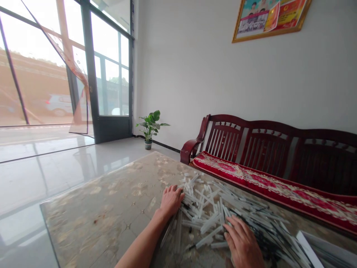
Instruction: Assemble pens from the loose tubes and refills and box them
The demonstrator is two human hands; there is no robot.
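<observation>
White plastic tubes [214, 203], many with black ends, lie in a loose heap on the glass table top [83, 223] in front of me. My left hand [171, 201] rests palm down against the heap's left side, its fingers [175, 193] close together and touching the tubes; I cannot tell whether they hold any. My right hand [242, 242] lies on the heap's near right side, with its fingers [231, 225] slightly spread and curved over the tubes. I cannot tell whether they grip any either. Some tubes lie between my hands, and the heap runs on past my right hand toward a white box [320, 249] at the lower right, its contents too blurred to make out.

Beyond the table stands a dark red wooden bench [267, 149] with a red patterned cushion [251, 176]. A potted plant [150, 126] sits on the tiled floor by the wall, under which a framed poster [269, 16] hangs further right. To the left is a glass door [110, 74], and a car [60, 104] shows outside.
</observation>
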